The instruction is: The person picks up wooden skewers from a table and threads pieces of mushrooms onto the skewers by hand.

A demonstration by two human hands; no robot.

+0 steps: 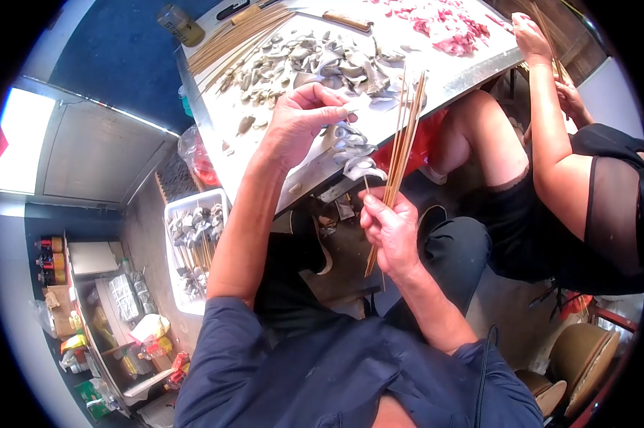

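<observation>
My right hand (392, 230) is closed around a bundle of bamboo skewers (406, 139) and the lower end of one more skewer, which tilts up to the left. Several folded grey-white slices (355, 151) are threaded on that skewer. At its upper end, my left hand (309, 120) pinches a small pale slice between thumb and fingertips, right by the table edge. Beyond it, a pile of similar grey slices (322, 60) covers the metal-edged table (218, 128). What kind of food the slices are, I cannot tell.
Loose skewers (240, 39), a wooden-handled knife (347, 20) and red meat pieces (454, 28) lie on the table. A white tray of filled skewers (170, 246) stands at left. On the right sits another person (550, 164) holding skewers.
</observation>
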